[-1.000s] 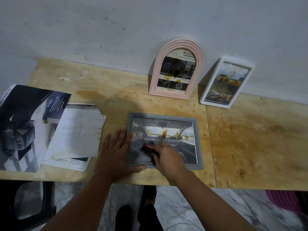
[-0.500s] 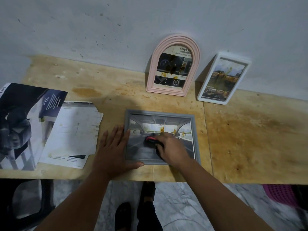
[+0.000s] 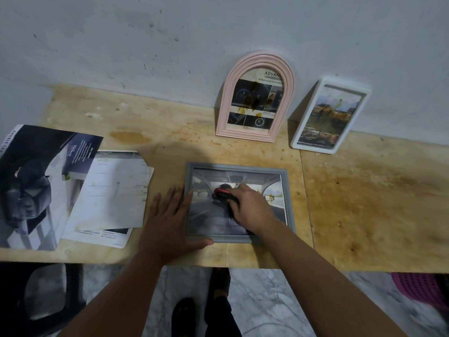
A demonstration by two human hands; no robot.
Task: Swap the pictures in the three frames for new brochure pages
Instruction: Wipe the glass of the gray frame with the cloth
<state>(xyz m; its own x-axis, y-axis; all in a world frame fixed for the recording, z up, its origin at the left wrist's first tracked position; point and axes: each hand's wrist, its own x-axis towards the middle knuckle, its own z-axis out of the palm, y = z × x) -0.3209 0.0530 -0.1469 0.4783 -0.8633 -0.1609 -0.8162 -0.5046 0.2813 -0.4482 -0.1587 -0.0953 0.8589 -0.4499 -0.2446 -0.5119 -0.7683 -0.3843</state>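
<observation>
Fingers [image 3: 175, 198] of my left hand [image 3: 167, 220] press flat on the grey frame [image 3: 289, 205] near the bench's [image 3: 364, 215] front edge; my right hand [image 3: 250, 207] grips a dark cloth [image 3: 224, 194]. All three frames seem refilled.

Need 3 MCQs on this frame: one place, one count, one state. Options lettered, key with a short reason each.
1. Where is the grey frame?
A. flat on the table
B. leaning on the wall
C. on the floor

2. How many frames lean against the wall?
A. one
B. two
C. three

3. What is the left hand doing?
A. lifting a brochure
B. lying flat at the grey frame's left edge
C. hanging idle

Key: 1 A, it lies face up on the wooden table. 2 B, the pink arched frame and the white frame. 3 B, fingers straight, while the right hand holds a black and red object.
</observation>
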